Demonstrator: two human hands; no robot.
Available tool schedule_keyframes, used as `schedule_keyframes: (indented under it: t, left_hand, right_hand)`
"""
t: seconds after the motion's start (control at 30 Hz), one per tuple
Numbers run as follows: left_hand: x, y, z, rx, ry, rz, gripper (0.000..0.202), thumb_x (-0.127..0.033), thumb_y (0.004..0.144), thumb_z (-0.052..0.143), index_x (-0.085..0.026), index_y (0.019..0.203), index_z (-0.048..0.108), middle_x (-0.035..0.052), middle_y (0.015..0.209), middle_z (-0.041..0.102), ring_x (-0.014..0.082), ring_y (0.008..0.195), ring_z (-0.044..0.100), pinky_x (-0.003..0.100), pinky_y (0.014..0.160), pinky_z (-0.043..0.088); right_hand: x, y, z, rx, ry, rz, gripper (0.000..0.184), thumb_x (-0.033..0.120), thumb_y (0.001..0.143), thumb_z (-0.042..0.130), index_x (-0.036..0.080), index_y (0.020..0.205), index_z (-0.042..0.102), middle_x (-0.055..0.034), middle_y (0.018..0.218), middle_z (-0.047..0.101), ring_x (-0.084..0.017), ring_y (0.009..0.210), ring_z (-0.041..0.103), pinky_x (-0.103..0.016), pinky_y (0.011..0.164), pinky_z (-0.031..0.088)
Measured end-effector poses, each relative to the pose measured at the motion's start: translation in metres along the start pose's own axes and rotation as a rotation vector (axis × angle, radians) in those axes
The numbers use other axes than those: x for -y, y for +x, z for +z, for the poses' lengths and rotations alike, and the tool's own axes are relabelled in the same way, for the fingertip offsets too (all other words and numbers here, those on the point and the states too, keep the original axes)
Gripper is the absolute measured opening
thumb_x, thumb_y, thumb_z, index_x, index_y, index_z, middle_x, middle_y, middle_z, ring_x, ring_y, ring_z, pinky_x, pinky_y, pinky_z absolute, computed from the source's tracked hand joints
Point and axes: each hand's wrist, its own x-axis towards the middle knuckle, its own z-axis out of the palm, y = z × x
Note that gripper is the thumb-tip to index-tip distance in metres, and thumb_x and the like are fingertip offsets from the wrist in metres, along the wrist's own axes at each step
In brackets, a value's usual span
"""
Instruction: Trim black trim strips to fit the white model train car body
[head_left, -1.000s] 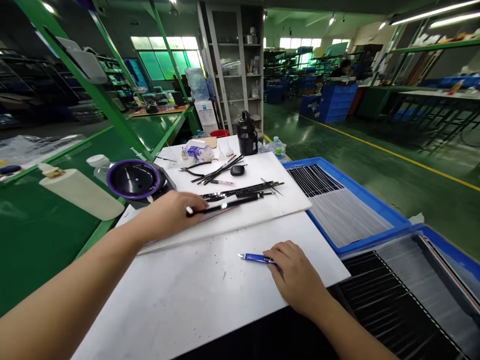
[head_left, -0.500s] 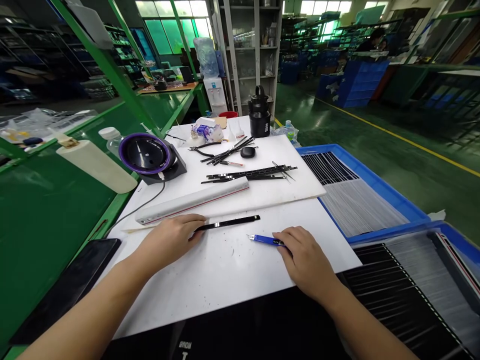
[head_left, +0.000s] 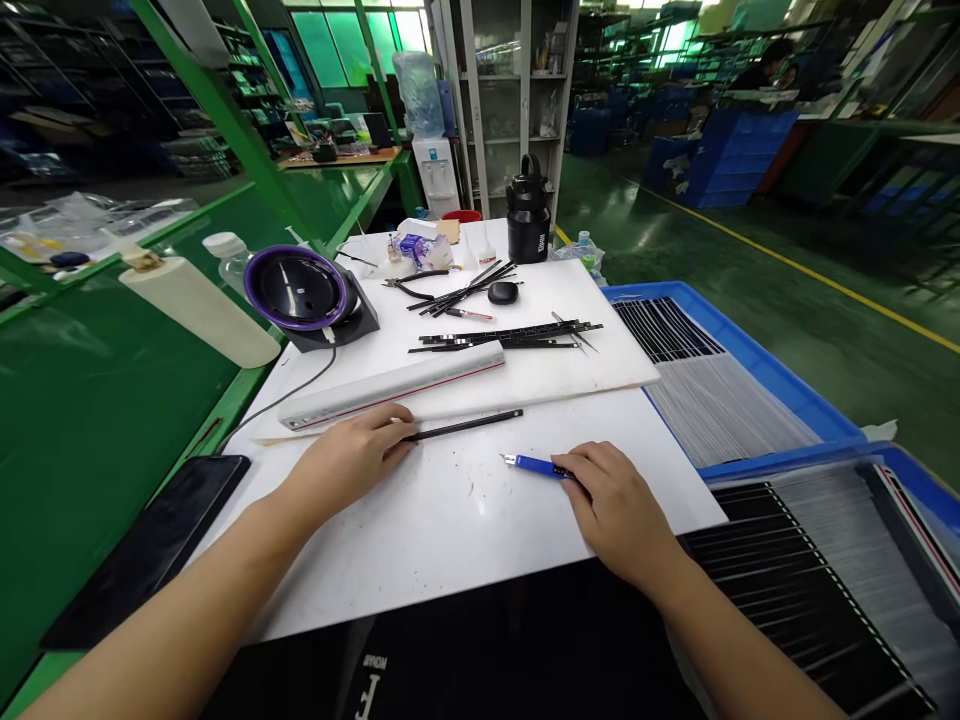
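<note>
My left hand [head_left: 367, 445] pinches the near end of a thin black strip [head_left: 472, 424], which points to the right just above the white tabletop [head_left: 450, 540]. In my right hand [head_left: 611, 500] is a blue utility knife [head_left: 536, 465], its blade aimed left toward the strip but apart from it. Behind the strip lies a long white triangular scale ruler [head_left: 397, 385] with a red line. Farther back on a white foam board [head_left: 585, 370] are more black strips [head_left: 502, 336] in a loose bundle.
Cutting pliers [head_left: 416, 287], a second strip pile [head_left: 465, 292], a pen [head_left: 471, 314] and a small black case [head_left: 502, 292] lie on the board. A purple-rimmed round device [head_left: 296, 288] stands left, a black bottle [head_left: 529, 225] behind. Blue trays [head_left: 817, 448] hold strips at right. A dark phone-like slab [head_left: 150, 550] lies left.
The black strip has turned in my left hand, so its narrow edge now shows instead of its face. My right hand keeps the knife. The whole view has shifted slightly.
</note>
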Motion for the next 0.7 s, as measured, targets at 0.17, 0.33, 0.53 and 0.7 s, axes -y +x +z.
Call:
schedule_keyframes:
  t: [0.17, 0.33, 0.53, 0.7]
  left_hand:
    - [-0.002, -0.001, 0.000, 0.002, 0.040, 0.041, 0.040, -0.034, 0.101, 0.040, -0.018, 0.105, 0.076, 0.0081, 0.114, 0.073, 0.0250, 0.094, 0.072, 0.039, 0.082, 0.059]
    - [-0.005, -0.004, 0.001, -0.036, 0.059, 0.021, 0.040, -0.033, 0.102, 0.039, -0.021, 0.106, 0.077, 0.0051, 0.116, 0.075, 0.0256, 0.099, 0.073, 0.040, 0.085, 0.060]
    - [-0.015, -0.015, -0.014, -0.114, 0.053, -0.032, 0.039, -0.034, 0.101, 0.041, -0.021, 0.102, 0.077, 0.0054, 0.114, 0.076, 0.0266, 0.098, 0.074, 0.043, 0.084, 0.062]
    - [-0.060, -0.055, -0.034, -0.183, -0.282, -0.079, 0.021, -0.031, 0.095, 0.056, -0.030, 0.103, 0.075, 0.0007, 0.110, 0.077, 0.0182, 0.084, 0.075, 0.022, 0.052, 0.061]
  right_hand:
    - [-0.001, 0.000, 0.000, -0.008, -0.001, 0.000, 0.027, 0.009, 0.098, 0.048, 0.018, 0.119, 0.062, -0.0077, 0.106, 0.061, -0.026, 0.098, 0.055, -0.047, 0.087, 0.050]
    - [0.000, 0.000, 0.000, -0.034, 0.005, 0.007, 0.027, 0.012, 0.100, 0.046, 0.018, 0.121, 0.061, -0.0087, 0.106, 0.061, -0.027, 0.098, 0.057, -0.047, 0.087, 0.052]
    - [0.005, -0.007, -0.006, -0.165, 0.042, 0.107, 0.036, 0.019, 0.104, 0.037, 0.016, 0.138, 0.050, -0.0133, 0.114, 0.053, -0.026, 0.094, 0.059, -0.038, 0.069, 0.055]
    - [0.008, -0.007, -0.014, -0.308, 0.233, 0.308, 0.024, 0.032, 0.097, 0.057, 0.019, 0.114, 0.066, -0.0069, 0.093, 0.053, -0.021, 0.072, 0.054, -0.033, 0.058, 0.047]
